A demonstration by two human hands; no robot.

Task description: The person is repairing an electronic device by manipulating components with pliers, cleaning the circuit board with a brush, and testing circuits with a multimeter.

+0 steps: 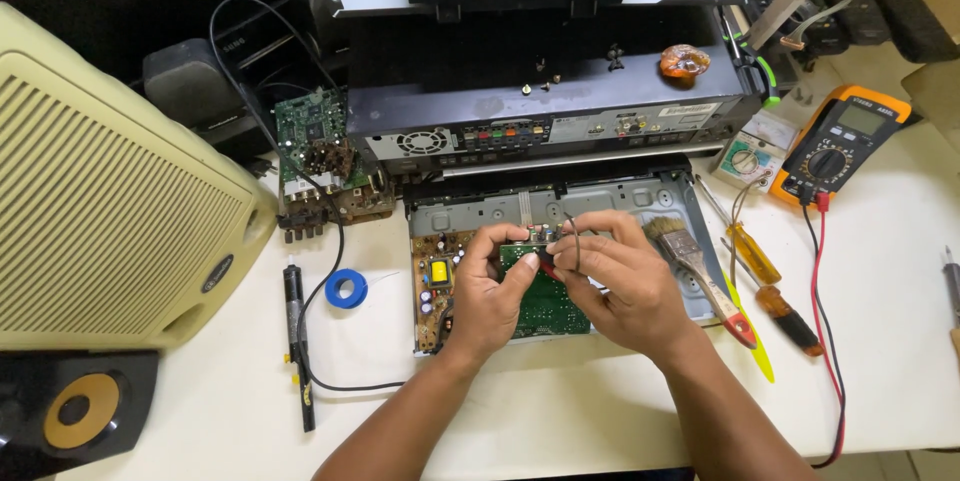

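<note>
At frame centre, the left hand (487, 291) and right hand (620, 276) pinch a thin dark wire (574, 241) over the green circuit board (540, 296); a slip could snag nearby components

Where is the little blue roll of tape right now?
The small blue roll of tape lies flat on the white table, left of the opened metal chassis, beside the black cable.

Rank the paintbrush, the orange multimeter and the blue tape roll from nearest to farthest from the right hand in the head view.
1. Paintbrush: right beside the right hand, lying on the open chassis edge.
2. Orange multimeter: farther right and up, on the white table's back right.
3. Blue tape roll: farthest, across on the left, beyond the left hand.
</note>
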